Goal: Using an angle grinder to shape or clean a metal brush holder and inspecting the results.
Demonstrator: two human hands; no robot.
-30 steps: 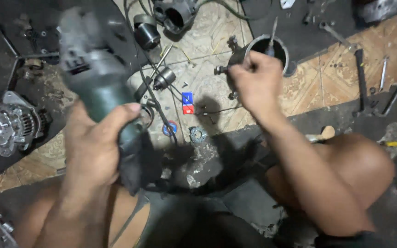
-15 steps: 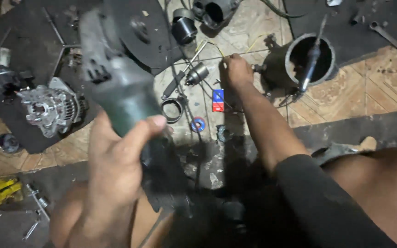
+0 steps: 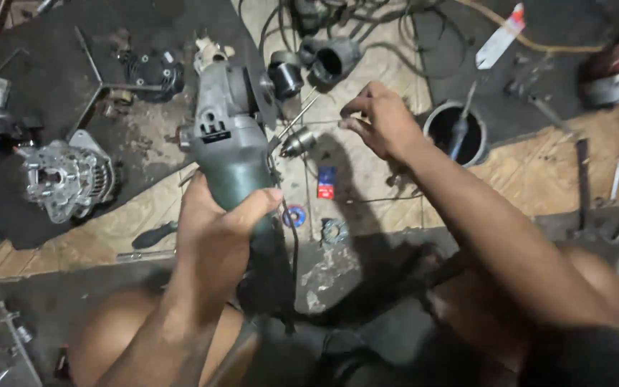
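My left hand (image 3: 218,228) grips the body of a dark green angle grinder (image 3: 232,136), held upright above the floor with its head pointing away from me. My right hand (image 3: 381,118) hovers to the right of the grinder's head with thumb and fingers pinched together; whether something small sits between them I cannot tell. A metal drill chuck (image 3: 297,142) lies on the floor between the grinder and my right hand. A small red and blue packet (image 3: 326,181) and a small round disc (image 3: 295,215) lie below it.
An alternator (image 3: 66,179) lies at the left on a dark mat (image 3: 51,86). A dark round can (image 3: 435,125) holding a screwdriver stands at the right. Cylindrical motor housings (image 3: 331,61), cables, wrenches (image 3: 583,179) and loose parts litter the wooden floor. My bare knees are at the bottom.
My right hand has lifted off the floor parts and come up beside the grinder's head. The grinder sits more upright and central in view as my head shifted.
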